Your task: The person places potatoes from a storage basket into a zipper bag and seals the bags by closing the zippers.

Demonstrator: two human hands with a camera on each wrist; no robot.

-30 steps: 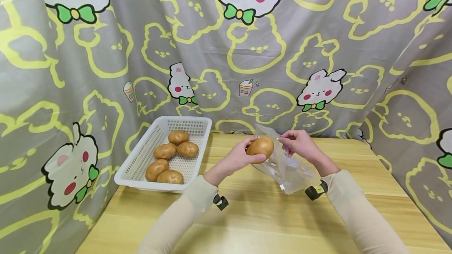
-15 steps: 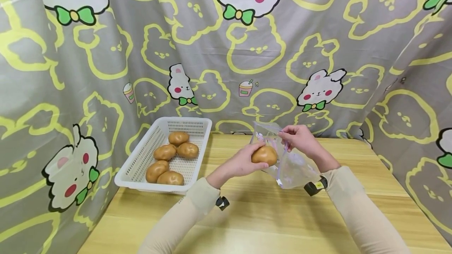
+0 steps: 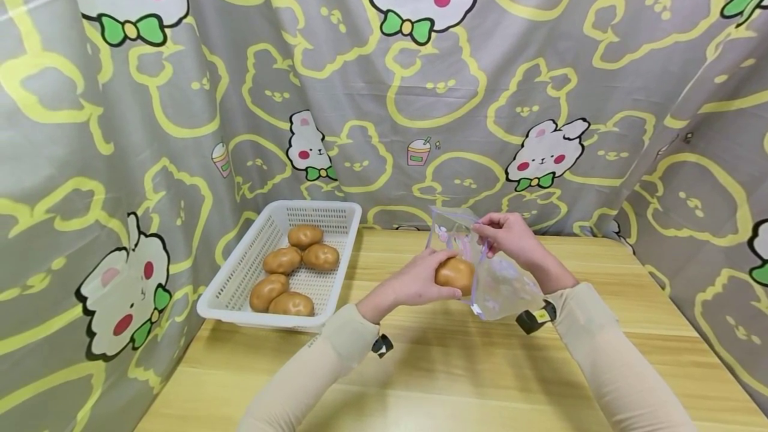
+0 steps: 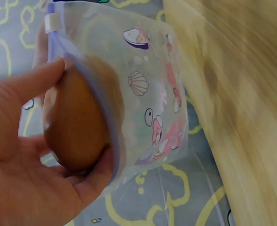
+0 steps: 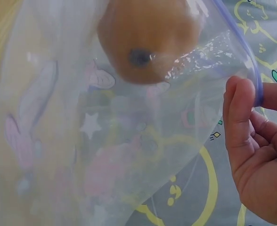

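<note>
Pushing potato (image 3: pixel 455 273) — seemingly halfway — into bag (image 3: pixel 504 285)

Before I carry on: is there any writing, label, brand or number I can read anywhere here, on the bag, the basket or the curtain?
No readable text in any view.
Bag: only printed pictures (shells, sea creatures, a star), no words.
Tab at the bag's zip end: blank as far as it shows.
Small yellow mark on the right wrist device: too small to read.
Curtain: cartoon rabbits, bows and drink cups, no lettering.
Basket and potato: no label visible.
</note>
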